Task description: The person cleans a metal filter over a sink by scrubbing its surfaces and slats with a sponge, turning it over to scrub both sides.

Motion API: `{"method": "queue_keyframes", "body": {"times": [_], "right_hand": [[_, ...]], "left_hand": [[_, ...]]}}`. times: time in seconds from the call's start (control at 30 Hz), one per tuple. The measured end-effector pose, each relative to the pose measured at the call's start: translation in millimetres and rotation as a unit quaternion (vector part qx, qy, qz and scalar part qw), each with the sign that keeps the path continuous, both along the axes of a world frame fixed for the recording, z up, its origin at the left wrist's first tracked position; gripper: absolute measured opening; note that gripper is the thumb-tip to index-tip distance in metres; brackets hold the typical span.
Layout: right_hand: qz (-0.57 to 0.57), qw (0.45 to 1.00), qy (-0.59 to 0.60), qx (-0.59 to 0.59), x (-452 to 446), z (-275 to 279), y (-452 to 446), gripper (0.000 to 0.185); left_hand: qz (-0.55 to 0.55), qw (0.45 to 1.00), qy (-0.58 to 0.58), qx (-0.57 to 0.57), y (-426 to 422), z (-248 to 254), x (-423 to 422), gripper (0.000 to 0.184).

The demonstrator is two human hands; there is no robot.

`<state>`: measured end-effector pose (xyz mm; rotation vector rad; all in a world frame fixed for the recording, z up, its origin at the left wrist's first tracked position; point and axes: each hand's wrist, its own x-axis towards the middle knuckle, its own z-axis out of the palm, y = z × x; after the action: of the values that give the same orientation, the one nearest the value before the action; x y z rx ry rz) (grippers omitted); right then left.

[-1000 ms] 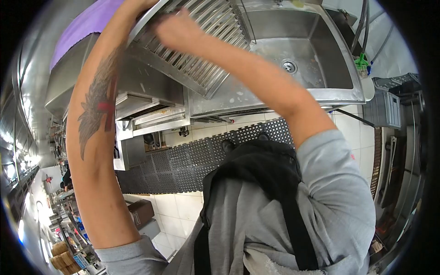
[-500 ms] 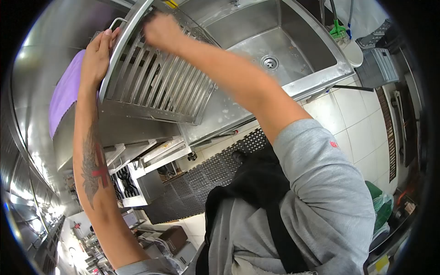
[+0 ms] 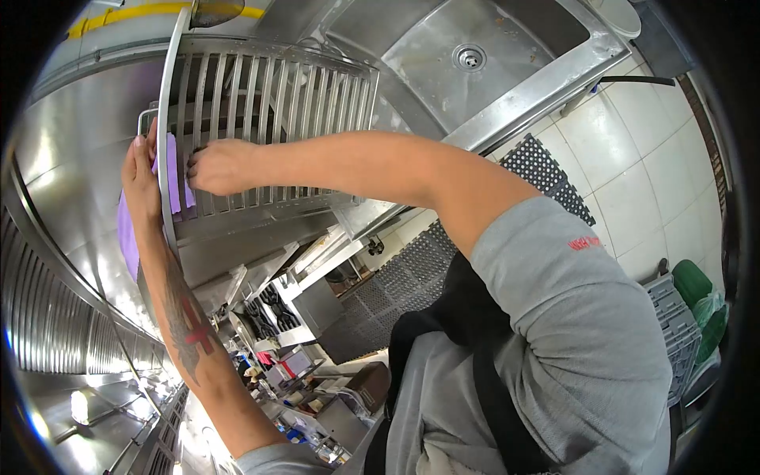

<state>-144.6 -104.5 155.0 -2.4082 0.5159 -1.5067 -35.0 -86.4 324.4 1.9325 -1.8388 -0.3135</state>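
A slatted metal rack stands tilted beside the sink, its slats running up and down in view. At its left edge my left hand grips the frame near a wire handle. My right hand is closed against the slats close to that edge; a small dark thing shows at its fingers, too hidden to name. Purple cloth lies behind the rack and shows through the slats.
The steel sink with its drain is at the upper right. Black perforated mats cover part of the tiled floor. A grey crate stands at the right, and a yellow pipe runs along the top left.
The view has turned, and the rack now appears more upright and whole. My right hand has moved down along the slats near the left edge. My left hand still holds the frame.
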Motion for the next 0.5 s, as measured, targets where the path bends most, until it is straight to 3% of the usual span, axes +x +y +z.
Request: {"method": "queue_keyframes", "body": {"times": [0.07, 0.13, 0.2, 0.27, 0.33, 0.37, 0.4, 0.5], "right_hand": [[0.039, 0.994, 0.013, 0.097, -27.2, 10.3, -0.1, 0.018], [-0.074, 0.974, -0.176, 0.123, -32.2, 2.9, -35.2, 0.016], [-0.183, 0.948, -0.243, 0.095, -41.4, 12.5, -71.5, 0.016], [-0.197, 0.969, -0.145, 0.031, -28.9, 19.1, -85.1, 0.013], [-0.085, 0.994, 0.0, 0.067, -11.8, 26.1, -61.4, 0.014], [-0.11, 0.991, 0.045, -0.059, -5.0, 23.7, -38.5, 0.016], [-0.04, 0.994, 0.018, -0.099, 5.8, 20.7, -24.0, 0.017], [-0.006, 0.995, 0.029, -0.094, 6.8, 14.6, -20.0, 0.016]], "left_hand": [[0.01, 1.0, 0.0, -0.001, 3.9, -0.8, -5.1, 0.042], [0.022, 1.0, 0.009, -0.016, 8.5, -1.4, -15.1, 0.042], [0.035, 0.999, 0.013, -0.019, 12.3, -1.4, -30.4, 0.042], [0.03, 0.999, 0.017, -0.009, 10.9, -1.0, -34.4, 0.042], [0.014, 1.0, -0.001, -0.007, 9.9, 0.5, -39.8, 0.042], [0.022, 1.0, -0.012, -0.011, 12.0, -0.2, -44.1, 0.042], [0.03, 0.999, -0.022, -0.015, 14.6, -0.7, -51.2, 0.046], [-0.006, 1.0, -0.014, -0.013, 12.1, -0.6, -39.3, 0.052]]}}
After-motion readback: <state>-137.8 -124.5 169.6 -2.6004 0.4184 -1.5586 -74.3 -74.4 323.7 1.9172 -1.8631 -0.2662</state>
